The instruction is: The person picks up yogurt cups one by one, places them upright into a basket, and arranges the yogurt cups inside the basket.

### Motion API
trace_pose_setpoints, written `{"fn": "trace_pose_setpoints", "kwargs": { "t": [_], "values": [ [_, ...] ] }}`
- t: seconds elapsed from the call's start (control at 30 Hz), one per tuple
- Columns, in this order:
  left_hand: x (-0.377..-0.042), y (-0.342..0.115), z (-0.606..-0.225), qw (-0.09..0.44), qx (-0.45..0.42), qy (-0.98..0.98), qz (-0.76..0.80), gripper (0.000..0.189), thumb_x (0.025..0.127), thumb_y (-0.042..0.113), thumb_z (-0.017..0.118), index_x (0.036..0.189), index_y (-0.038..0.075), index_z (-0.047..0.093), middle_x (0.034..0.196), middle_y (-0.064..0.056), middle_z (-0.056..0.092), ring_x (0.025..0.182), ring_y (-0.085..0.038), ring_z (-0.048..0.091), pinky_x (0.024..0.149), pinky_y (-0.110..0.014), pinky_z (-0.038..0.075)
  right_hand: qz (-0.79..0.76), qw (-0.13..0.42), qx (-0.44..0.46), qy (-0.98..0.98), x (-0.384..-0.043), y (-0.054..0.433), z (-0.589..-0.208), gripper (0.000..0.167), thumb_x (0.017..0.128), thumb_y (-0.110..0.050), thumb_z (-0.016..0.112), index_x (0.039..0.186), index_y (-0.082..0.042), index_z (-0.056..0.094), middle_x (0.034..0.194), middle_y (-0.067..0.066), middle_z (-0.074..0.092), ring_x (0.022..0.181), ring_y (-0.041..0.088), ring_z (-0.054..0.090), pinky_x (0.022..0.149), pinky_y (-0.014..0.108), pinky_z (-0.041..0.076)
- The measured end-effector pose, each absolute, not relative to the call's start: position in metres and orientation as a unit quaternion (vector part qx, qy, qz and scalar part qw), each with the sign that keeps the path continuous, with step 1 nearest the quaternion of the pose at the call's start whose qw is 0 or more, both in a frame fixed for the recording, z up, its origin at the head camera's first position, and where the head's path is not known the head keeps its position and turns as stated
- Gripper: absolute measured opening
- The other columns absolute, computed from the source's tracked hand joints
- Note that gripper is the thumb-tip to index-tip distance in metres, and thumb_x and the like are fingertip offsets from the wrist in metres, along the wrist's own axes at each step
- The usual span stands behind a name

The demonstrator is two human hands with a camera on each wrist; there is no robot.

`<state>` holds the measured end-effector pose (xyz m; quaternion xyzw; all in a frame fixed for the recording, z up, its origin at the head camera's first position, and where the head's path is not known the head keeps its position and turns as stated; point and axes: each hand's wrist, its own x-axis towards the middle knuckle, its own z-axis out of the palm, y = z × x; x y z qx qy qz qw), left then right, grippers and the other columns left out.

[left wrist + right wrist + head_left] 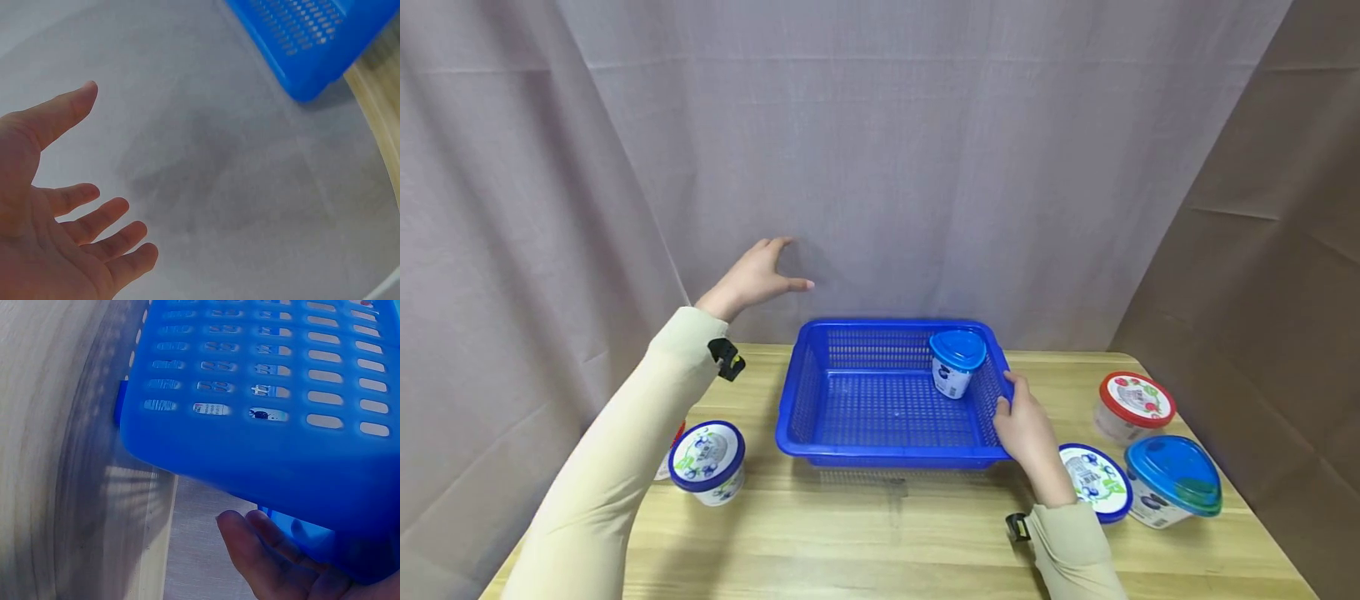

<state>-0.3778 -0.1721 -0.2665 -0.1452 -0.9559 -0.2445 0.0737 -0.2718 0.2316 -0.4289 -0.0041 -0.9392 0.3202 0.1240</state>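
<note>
A blue plastic basket [887,457] sits on the table, and inside it, against the right wall, stands a white tub with a blue rounded-triangular lid [958,350]. My right hand [1028,427] holds the basket's right rim; in the right wrist view its fingers [240,540] show beside the rim while the thumb is hidden. Raised above and left of the basket, my left hand [754,273] hangs in the air, thumb and fingers spread, holding nothing. The left wrist view shows its palm [37,244] and the basket's corner [306,81] at a distance.
On the left stands a tub with a blue-rimmed lid [708,458], partly covering a red-lidded tub [664,468]. At right are a blue-rimmed tub [1097,483], a red-lidded tub [1135,404] and a larger blue-lidded tub [1172,479]. Grey curtain [887,167] hangs behind the table.
</note>
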Motion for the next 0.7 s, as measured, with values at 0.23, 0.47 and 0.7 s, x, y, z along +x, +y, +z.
{"fn": "trace_pose_setpoints", "kwargs": {
  "t": [0.23, 0.47, 0.7],
  "values": [
    [-0.370, -0.203, -0.261, 0.087, -0.129, -0.954, -0.255, 0.090, 0.090, 0.038, 0.075, 0.154, -0.005, 0.029, 0.153, -0.030, 0.034, 0.142, -0.042, 0.032, 0.117, -0.053, 0.027, 0.318, 0.130, -0.003, -0.939, -0.272, 0.231, -0.428, 0.050, 0.103, -0.010, 0.041, 0.149, 0.006, 0.033, 0.135, 0.042, 0.048, 0.120, 0.057, 0.052, 0.097, 0.066, 0.043],
    [-0.344, -0.243, -0.257, 0.092, -0.115, -0.957, -0.249, 0.091, 0.090, 0.040, 0.074, 0.155, -0.005, 0.027, 0.151, -0.033, 0.034, 0.140, -0.046, 0.032, 0.115, -0.059, 0.028, 0.322, 0.127, 0.005, -0.938, -0.273, 0.226, -0.431, 0.050, 0.103, -0.009, 0.042, 0.149, 0.007, 0.034, 0.135, 0.042, 0.049, 0.119, 0.057, 0.052, 0.097, 0.066, 0.044],
    [-0.304, -0.283, -0.244, 0.105, -0.089, -0.957, -0.254, 0.099, 0.090, 0.047, 0.073, 0.158, -0.002, 0.019, 0.153, -0.033, 0.031, 0.139, -0.049, 0.031, 0.111, -0.065, 0.027, 0.328, 0.114, -0.001, -0.938, -0.271, 0.224, -0.426, 0.051, 0.104, -0.011, 0.040, 0.151, 0.006, 0.031, 0.140, 0.041, 0.045, 0.124, 0.056, 0.049, 0.101, 0.066, 0.041]
  ]
}}
